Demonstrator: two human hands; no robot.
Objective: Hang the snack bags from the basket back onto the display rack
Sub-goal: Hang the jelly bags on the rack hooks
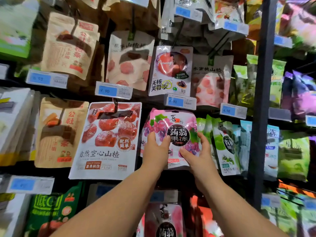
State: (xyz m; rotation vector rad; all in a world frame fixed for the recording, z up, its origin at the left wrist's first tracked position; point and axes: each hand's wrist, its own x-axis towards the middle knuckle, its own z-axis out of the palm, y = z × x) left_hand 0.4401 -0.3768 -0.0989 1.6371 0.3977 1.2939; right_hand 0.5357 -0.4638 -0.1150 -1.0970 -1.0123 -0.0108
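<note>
While both grips hold it, the pink jelly bag (178, 134) stands upright between them against the display rack (264, 82). The left grip (154, 150) lays its thumb on the bag's front, with fingers curled round the left edge. The right grip (201, 155) presses its thumb on the lower front, with fingers wrapped behind the right edge. A second pink bag (146, 130) hangs just behind. A white hawthorn bag (109, 142) hangs left of the left grip, green jelly bags (222, 146) right of the right grip, and a blue price tag (180, 101) above both. Whether the held bag's top sits on a hook cannot be told.
</note>
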